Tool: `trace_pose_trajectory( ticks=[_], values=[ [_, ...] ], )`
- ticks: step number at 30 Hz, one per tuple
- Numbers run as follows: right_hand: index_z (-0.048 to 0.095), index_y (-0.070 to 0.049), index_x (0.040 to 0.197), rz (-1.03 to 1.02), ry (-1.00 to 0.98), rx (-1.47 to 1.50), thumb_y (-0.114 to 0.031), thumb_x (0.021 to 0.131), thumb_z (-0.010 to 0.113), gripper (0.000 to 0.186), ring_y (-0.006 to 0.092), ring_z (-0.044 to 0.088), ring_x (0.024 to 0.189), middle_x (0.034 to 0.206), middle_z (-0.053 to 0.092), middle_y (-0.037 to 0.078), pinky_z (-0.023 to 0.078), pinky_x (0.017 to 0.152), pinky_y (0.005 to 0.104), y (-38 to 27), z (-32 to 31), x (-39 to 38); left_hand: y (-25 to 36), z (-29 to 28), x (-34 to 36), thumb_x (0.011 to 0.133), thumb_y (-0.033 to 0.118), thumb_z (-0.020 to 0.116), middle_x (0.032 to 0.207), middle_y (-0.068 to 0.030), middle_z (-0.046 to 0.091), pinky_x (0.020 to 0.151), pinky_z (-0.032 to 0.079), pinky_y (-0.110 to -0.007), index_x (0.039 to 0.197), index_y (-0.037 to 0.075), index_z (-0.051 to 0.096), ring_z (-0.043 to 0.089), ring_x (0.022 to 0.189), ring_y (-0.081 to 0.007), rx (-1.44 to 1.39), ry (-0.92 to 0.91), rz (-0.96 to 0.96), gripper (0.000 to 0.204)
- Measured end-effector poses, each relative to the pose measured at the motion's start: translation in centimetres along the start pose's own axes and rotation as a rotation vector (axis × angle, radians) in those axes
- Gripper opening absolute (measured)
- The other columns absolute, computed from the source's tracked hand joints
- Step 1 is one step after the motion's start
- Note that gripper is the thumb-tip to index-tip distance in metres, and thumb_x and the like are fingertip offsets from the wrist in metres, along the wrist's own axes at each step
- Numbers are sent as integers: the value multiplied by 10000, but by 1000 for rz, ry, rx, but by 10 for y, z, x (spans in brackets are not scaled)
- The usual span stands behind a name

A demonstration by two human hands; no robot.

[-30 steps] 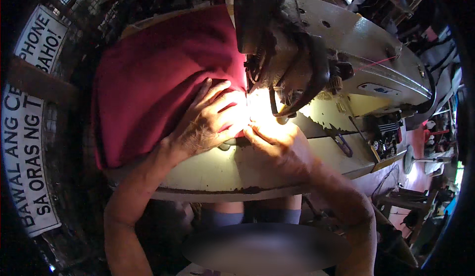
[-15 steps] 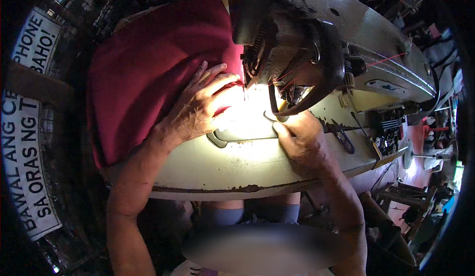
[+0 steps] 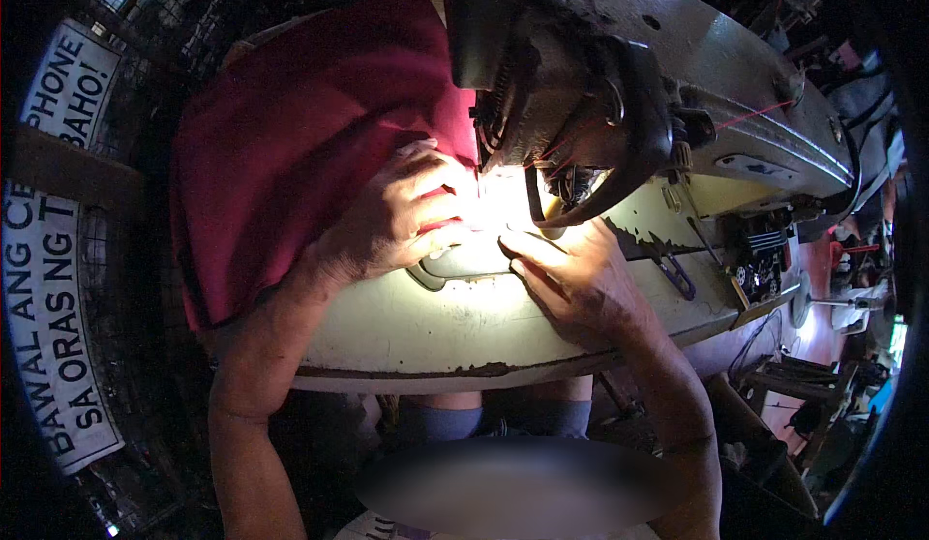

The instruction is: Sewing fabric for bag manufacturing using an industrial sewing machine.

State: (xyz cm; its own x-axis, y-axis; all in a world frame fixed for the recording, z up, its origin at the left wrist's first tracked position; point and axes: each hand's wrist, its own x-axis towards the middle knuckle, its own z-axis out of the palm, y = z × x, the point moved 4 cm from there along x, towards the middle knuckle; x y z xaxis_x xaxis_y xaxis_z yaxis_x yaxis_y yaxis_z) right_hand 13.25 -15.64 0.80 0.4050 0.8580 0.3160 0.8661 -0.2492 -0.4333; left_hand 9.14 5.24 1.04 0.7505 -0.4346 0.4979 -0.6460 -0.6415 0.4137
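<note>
With the clock centred on the lit spot under the head of the sewing machine, your red cloth spreads from 8 to 11 o'clock, its right edge running up against that head. The likeliest trouble is your fingertips: both hands work close to the spot, and the glare there washes out detail, so a finger could stray under the needle area unseen. The cloth could also pucker or skew, as it is rucked beside your left fingers and most of its weight lies to one side. The red thread, towards 2 o'clock, might snag or snap if pulled too hard.

Your left hand lies at 8 o'clock, palm down on the cloth, fingers bent towards the light with red showing between them; whether it grips a fold, I cannot tell. Your right hand sits at 5 o'clock over the table, thumb and forefinger drawn near each other; whether anything is pinched there, I cannot tell. Both forearms reach in from below, elbows bent outward.
</note>
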Motion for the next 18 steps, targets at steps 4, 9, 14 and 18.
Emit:
trace_pose_trajectory(
  ticks=[4, 9, 14, 18],
  values=[
    [674, -72, 1164, 6, -32, 5, -108, 837, 701, 330, 307, 658, 921, 1034, 702, 98, 477, 801, 437, -4, 0, 1, -3, 0, 0, 806, 186, 698, 1031, -50, 633, 1072, 387, -472, 964, 92, 704, 591, 1080, -239, -9, -22, -17, 184],
    [659, -63, 1196, 37, -106, -100, -174, 878, 677, 338, 311, 645, 985, 1097, 691, 110, 454, 863, 461, -11, 0, 3, 4, -1, 0, 803, 196, 690, 1048, -52, 639, 1096, 381, -482, 1007, 96, 708, 596, 1096, -236, 70, -87, 43, 228],
    [655, -60, 1216, 55, -102, -99, -204, 897, 661, 350, 313, 638, 1022, 1149, 688, 116, 438, 910, 470, -13, 0, 5, 17, 5, 2, 783, 193, 671, 1049, -79, 646, 1091, 412, -489, 971, 58, 694, 599, 1105, -259, 198, -80, 127, 233],
    [653, -57, 1220, 61, -95, -63, -190, 893, 664, 353, 313, 634, 1030, 1181, 683, 117, 439, 916, 463, -11, 0, 4, 24, 10, 2, 751, 174, 659, 1031, -117, 655, 1017, 490, -465, 937, 17, 676, 615, 1067, -280, 287, -38, 172, 244]
  ],
)
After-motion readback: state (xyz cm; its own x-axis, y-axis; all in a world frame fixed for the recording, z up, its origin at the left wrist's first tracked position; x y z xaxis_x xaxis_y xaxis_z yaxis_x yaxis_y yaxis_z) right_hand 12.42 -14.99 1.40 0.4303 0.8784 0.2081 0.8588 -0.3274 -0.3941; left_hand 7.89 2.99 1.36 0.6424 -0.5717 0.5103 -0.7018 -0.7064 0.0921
